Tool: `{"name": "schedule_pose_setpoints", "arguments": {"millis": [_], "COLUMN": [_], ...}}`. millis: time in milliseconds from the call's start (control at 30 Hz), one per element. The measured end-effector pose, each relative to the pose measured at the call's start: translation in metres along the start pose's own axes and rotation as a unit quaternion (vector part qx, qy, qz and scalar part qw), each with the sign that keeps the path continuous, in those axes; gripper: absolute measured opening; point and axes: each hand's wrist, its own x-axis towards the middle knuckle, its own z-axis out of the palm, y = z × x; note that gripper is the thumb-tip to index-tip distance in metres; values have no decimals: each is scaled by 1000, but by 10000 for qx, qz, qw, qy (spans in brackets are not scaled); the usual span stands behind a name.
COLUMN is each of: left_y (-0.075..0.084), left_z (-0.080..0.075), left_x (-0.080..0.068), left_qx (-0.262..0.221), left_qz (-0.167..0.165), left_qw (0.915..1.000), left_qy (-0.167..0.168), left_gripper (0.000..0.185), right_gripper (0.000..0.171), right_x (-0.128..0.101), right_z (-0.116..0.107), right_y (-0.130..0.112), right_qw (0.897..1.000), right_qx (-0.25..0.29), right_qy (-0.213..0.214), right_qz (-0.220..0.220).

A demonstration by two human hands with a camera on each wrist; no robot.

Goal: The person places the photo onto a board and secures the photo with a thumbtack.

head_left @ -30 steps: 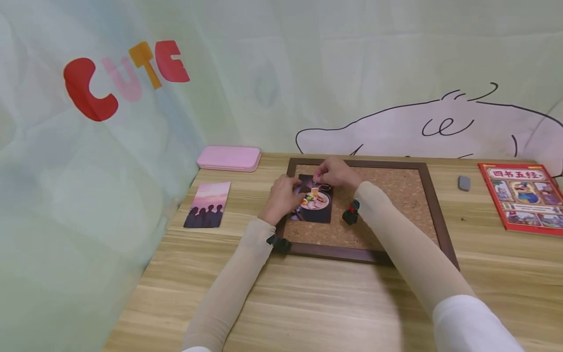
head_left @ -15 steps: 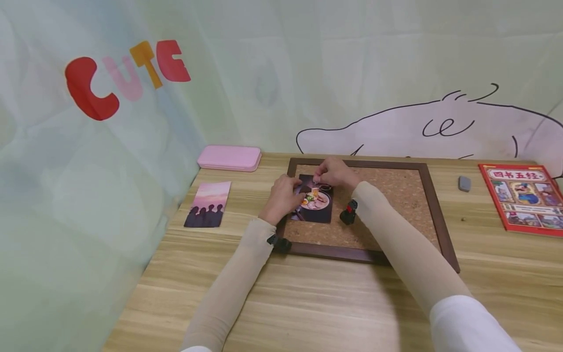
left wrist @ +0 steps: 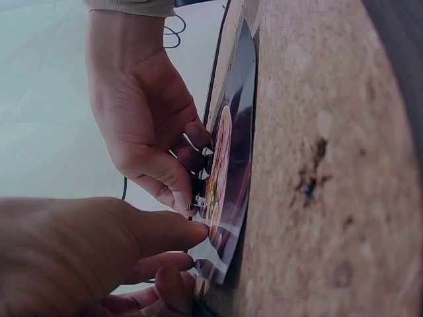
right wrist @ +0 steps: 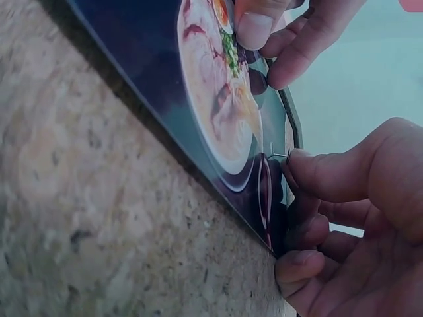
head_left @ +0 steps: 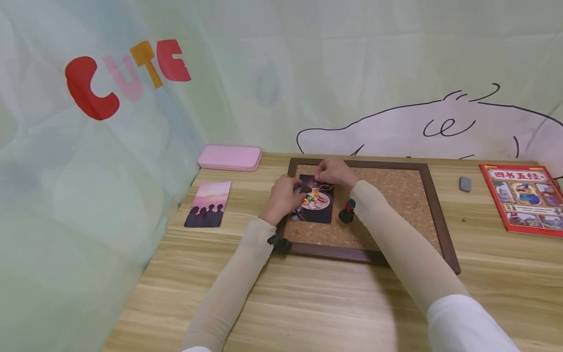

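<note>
The food photo [head_left: 314,199], a print of a bowl of noodles, lies flat on the cork board [head_left: 396,195], near its far left corner, just inside the dark wooden frame. The left hand [head_left: 283,195] rests on the photo's left part, its fingertips pressing the print down against the cork. The right hand [head_left: 333,171] is at the photo's far edge, with thumb and forefinger closed on a small metal pin [right wrist: 280,156]; in the right wrist view the pin's thin shaft meets the glossy surface at the print's edge, with the head against the fingertips.

Judging from this, the photo is already placed and squared on the cork board, and the pinning is in hand but not finished: the pin stands proud of the print rather than seated flush. I cannot tell whether any other pin already holds the photo.

Left of the cork board, on the wooden table [head_left: 308,303], lies a sunset photo [head_left: 207,204] with dark silhouettes, untouched, so at least that print looks left to mount.
</note>
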Motion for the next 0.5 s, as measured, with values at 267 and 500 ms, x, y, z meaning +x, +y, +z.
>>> {"name": "schedule_pose_setpoints", "arguments": {"millis": [267,500], "left_y": [1,0], "left_z": [0,0], "left_x": [0,0], "left_qx": [19,66], "left_qz": [24,7], "left_qw": [10000,10000], "left_qy": [7,12], "left_gripper": [40,40], "right_gripper": [17,9], "right_x": [-1,-2], "right_z": [1,4], "right_y": [1,0], "right_qw": [9998,9997], "right_qx": [157,243], "right_qy": [15,44], "right_qz": [116,78]}}
